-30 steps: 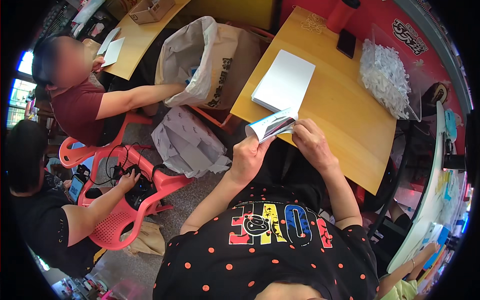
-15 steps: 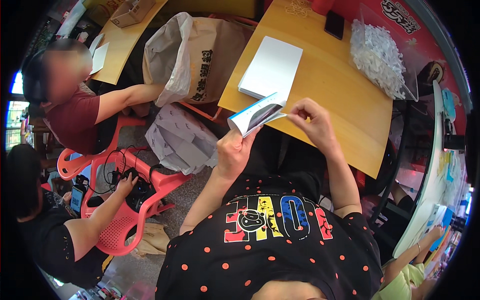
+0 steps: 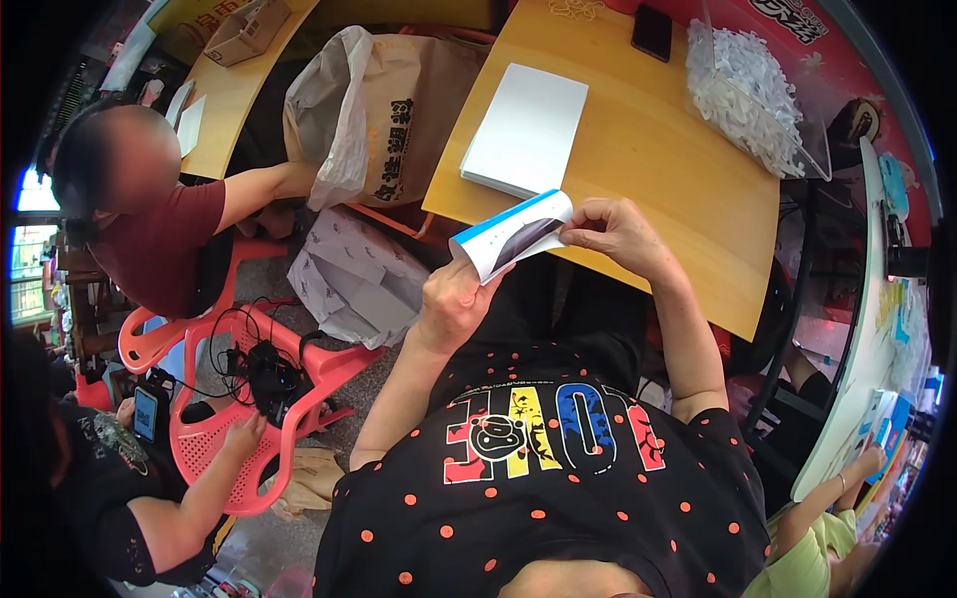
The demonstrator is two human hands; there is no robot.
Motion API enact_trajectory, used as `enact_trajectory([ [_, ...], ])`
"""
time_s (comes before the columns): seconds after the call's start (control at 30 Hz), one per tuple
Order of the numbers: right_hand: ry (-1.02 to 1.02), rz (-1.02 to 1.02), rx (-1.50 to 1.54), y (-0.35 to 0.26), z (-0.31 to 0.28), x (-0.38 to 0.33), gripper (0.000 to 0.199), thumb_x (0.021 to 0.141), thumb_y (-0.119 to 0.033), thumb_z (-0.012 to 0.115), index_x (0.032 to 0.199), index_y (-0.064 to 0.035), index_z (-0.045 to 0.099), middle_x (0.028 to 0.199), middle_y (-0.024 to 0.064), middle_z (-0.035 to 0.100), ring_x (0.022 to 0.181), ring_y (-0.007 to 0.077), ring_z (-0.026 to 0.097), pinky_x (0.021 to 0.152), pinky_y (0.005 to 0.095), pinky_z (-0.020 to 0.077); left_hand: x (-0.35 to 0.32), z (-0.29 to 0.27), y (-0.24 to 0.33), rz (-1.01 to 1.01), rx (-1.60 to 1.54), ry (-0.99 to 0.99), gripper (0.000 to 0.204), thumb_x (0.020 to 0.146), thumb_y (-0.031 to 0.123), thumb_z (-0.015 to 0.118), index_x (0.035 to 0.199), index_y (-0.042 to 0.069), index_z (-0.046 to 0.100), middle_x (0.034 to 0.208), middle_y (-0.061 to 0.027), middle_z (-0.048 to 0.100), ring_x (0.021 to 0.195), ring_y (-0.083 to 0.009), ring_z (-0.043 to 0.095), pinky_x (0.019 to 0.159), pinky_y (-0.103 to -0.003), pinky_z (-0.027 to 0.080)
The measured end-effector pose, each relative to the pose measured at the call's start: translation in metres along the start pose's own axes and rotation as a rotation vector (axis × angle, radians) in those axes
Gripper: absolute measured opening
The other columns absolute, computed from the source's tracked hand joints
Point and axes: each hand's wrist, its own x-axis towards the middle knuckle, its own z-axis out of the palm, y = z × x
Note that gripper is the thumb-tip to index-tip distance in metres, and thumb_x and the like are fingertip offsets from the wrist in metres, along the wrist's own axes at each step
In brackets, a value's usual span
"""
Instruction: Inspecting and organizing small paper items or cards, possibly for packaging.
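Observation:
Above my lap, by the near edge of the table, I hold a curled white-and-blue printed booklet point(image 3: 488, 239). A dark printed area shows inside its curve. My left hand point(image 3: 455, 305) is closed around its lower left side, with the fingers partly hidden behind it. The thumb and forefinger of my right hand point(image 3: 620, 239) pinch together at the booklet's right corner, and the other fingers are bent. Just beyond the booklet lies a neat stack of white sheets point(image 3: 526, 125) on the yellow wooden table point(image 3: 648, 189).
A clear bin of white plastic pieces point(image 3: 748, 95) and a black phone point(image 3: 652, 33) sit farther back. Left of the table stand a large woven sack point(image 3: 394, 125) and a white bag point(image 3: 349, 274). Pink chairs point(image 3: 289, 439) with cables and two people occupy the left side.
My right hand has moved left and down onto the booklet's corner. The booklet opens a little wider. At lower left, a person's hand has drawn back from the cables.

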Motion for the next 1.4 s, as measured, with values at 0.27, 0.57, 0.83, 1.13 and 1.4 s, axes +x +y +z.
enact_trajectory([
  [0.27, 0.027, 0.013, -0.078, -0.004, 0.008, -0.002, 0.023, 0.082, -0.019, 0.063, 0.081, 0.0039, 0.062, 0.065, 0.0034, 0.056, 0.063, 0.0094, 0.049, 0.059, 0.0266, 0.0414, -0.002, 0.003, -0.004, 0.017, 0.008, -0.002, 0.021, 0.076, 0.003, 0.072, 0.096, 0.000, 0.067, 0.088, -0.0147, 0.068, 0.075, -0.0287, 0.068, 0.062, -0.033, 0.053],
  [0.57, 0.096, 0.031, -0.015, -0.028, 0.012, -0.025, 0.017, 0.082, -0.015, 0.062, 0.079, 0.0015, 0.061, 0.065, 0.0001, 0.053, 0.062, 0.0073, 0.046, 0.056, 0.0251, 0.0391, -0.002, 0.002, -0.004, 0.043, 0.007, 0.022, 0.021, 0.076, 0.003, 0.072, 0.096, 0.000, 0.067, 0.088, -0.0153, 0.068, 0.074, -0.0293, 0.068, 0.061, -0.033, 0.053],
  [0.83, 0.216, -0.104, 0.073, -0.028, 0.015, -0.031, 0.013, 0.079, -0.011, 0.070, 0.083, -0.0004, 0.062, 0.072, -0.0007, 0.057, 0.064, 0.0063, 0.050, 0.058, 0.0222, 0.0412, -0.004, 0.003, -0.004, -0.003, 0.027, 0.032, 0.019, 0.077, 0.004, 0.071, 0.096, 0.000, 0.067, 0.087, -0.0152, 0.068, 0.074, -0.0297, 0.067, 0.061, -0.033, 0.053],
  [1.13, 0.273, -0.700, -0.363, -0.041, 0.040, -0.037, 0.010, 0.075, -0.001, 0.070, 0.083, -0.0045, 0.066, 0.079, 0.0071, 0.062, 0.072, 0.0233, 0.062, 0.064, 0.0329, 0.0514, -0.008, 0.007, -0.006, 0.017, 0.036, 0.011, 0.021, 0.076, 0.004, 0.072, 0.095, 0.000, 0.066, 0.084, -0.0153, 0.067, 0.071, -0.0309, 0.066, 0.061, -0.035, 0.052],
  [1.4, 0.047, -0.811, -0.107, -0.098, -0.010, -0.059, 0.008, 0.076, -0.005, 0.071, 0.081, -0.0056, 0.066, 0.082, 0.0052, 0.063, 0.077, 0.0199, 0.063, 0.067, 0.0288, 0.0507, -0.012, 0.010, -0.019, -0.015, -0.013, 0.023, 0.017, 0.081, 0.002, 0.066, 0.097, 0.000, 0.066, 0.085, -0.0157, 0.067, 0.072, -0.0309, 0.066, 0.063, -0.036, 0.051],
])
